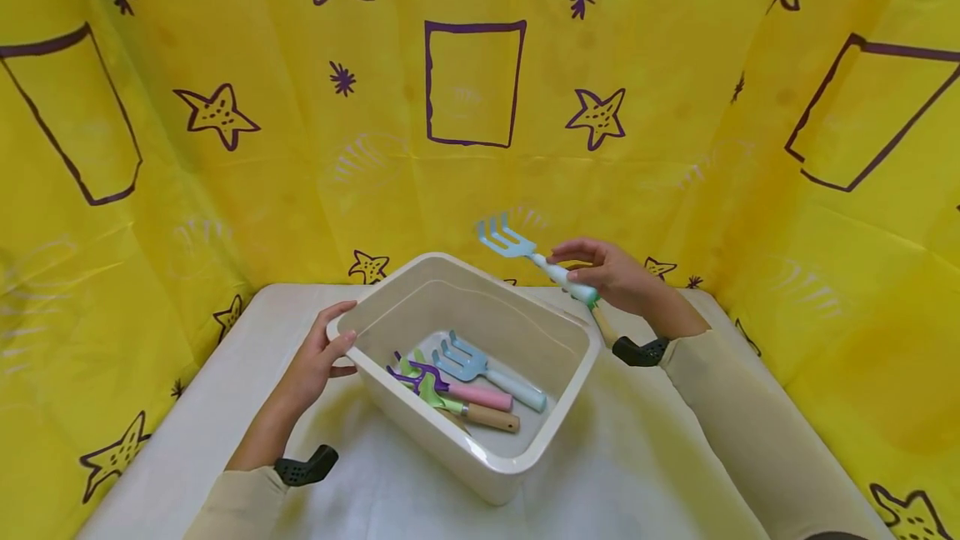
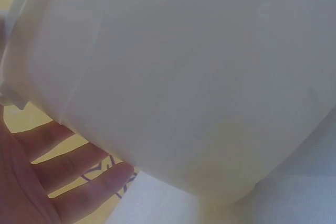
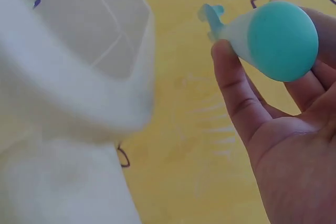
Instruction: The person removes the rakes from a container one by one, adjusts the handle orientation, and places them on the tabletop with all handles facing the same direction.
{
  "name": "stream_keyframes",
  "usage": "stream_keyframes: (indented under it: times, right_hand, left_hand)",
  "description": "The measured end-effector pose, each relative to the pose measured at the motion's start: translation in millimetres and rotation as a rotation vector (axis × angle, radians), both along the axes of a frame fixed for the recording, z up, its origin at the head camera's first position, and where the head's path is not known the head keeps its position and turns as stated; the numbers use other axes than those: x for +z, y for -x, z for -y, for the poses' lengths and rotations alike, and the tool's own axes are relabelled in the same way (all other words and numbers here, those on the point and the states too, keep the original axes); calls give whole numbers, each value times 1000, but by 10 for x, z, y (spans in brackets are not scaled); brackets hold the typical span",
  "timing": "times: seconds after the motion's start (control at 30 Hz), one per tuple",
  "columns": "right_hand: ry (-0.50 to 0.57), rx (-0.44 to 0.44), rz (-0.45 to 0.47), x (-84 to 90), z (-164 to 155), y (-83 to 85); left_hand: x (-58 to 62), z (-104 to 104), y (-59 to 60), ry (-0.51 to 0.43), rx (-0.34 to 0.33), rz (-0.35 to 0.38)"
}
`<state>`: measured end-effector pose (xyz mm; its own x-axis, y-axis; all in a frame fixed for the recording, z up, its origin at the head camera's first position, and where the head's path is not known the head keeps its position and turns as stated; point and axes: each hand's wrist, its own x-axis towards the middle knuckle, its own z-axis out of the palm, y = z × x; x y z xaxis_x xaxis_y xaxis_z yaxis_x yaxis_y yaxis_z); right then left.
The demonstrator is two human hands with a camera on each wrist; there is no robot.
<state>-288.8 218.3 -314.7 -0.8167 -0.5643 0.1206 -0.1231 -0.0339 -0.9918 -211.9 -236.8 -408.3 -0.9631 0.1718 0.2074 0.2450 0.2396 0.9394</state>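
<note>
Blue rake (image 1: 553,270) hovers beside the tub (image 1: 502,315) — wooden handle (image 1: 603,325), possibly, nearby.

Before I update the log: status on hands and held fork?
Left hand grips corner of bin. Right hand holds blue fork aloft, not touching bin. Other tools lie inside.

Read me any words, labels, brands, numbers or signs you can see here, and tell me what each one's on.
There are none to read.
Yellow backdrop: only drawings, like stars and bursts.
Bin: no lettering seen.
Tools in the bin: none seen.
Light blue rake in the right hand: none seen.
Black wrist devices: any marking is too small to read.
</note>
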Motion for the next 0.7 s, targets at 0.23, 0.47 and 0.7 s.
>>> stream_keyframes:
  times: [0.23,0.47,0.7]
  right_hand:
    - [-41,-100,-10,-189,-269,-91]
    - [-70,-186,-17,-406,-527,-163]
    - [-144,-276,-19,-622,-763,-226]
  left_hand:
    - [-33,-7,17,14,5,6]
    - [-25,-14,17,8,7,5]
    - [-9,0,18,14,2,7]
